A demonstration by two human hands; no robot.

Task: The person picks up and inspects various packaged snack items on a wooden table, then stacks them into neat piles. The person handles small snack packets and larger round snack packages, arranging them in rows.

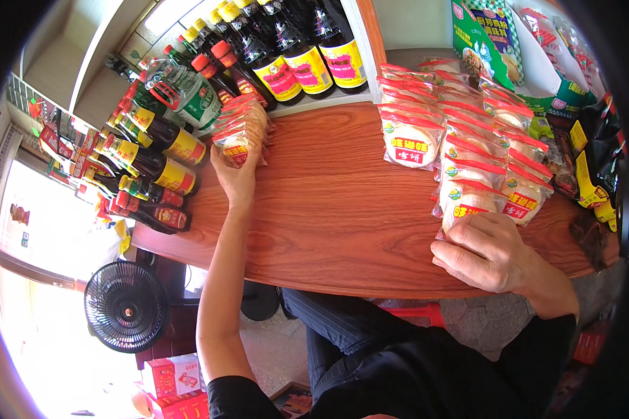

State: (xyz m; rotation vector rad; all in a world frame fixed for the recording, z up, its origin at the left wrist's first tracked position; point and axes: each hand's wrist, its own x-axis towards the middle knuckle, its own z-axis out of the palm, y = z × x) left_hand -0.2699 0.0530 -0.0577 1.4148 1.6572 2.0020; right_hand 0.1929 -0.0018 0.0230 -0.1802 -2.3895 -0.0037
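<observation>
My left hand (234, 178) reaches to the near end of a short row of red-topped clear packets of round crackers (242, 126), its fingers closed around the front packet. At the right, several rows of the same kind of cracker packets (468, 150) stand leaning one behind another on the brown wooden table (321, 202). My right hand (489, 251) is at the nearest packet of these rows, a cracker packet (468, 197), with curled fingers gripping its lower edge. The fingertips are partly hidden behind the knuckles.
Dark sauce bottles (168, 143) and a large clear jug (182, 94) crowd the left side. More bottles with yellow labels (307, 70) fill a shelf behind. An open green and white carton (555, 70) sits at the back right. A black fan (126, 306) stands beyond the table's left edge.
</observation>
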